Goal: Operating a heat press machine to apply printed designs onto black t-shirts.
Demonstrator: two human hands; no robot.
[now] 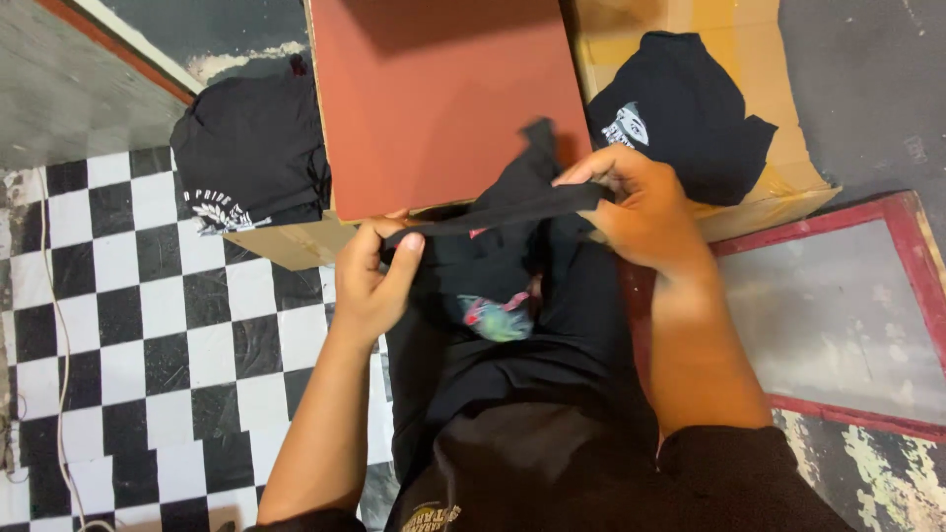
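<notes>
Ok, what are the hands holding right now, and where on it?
Both hands, left and right, pinch a black T-shirt along its stretched top edge, one at each end.

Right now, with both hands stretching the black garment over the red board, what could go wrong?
1. The left hand and right hand pinch only one edge of the black garment; the rest hangs loose toward the lap, so it might bunch or slip.
2. The folded black shirt lies close by the right hand on the cardboard box; a wide pull may knock it.
3. The red board seems to rest on the box edge and could shift.
</notes>
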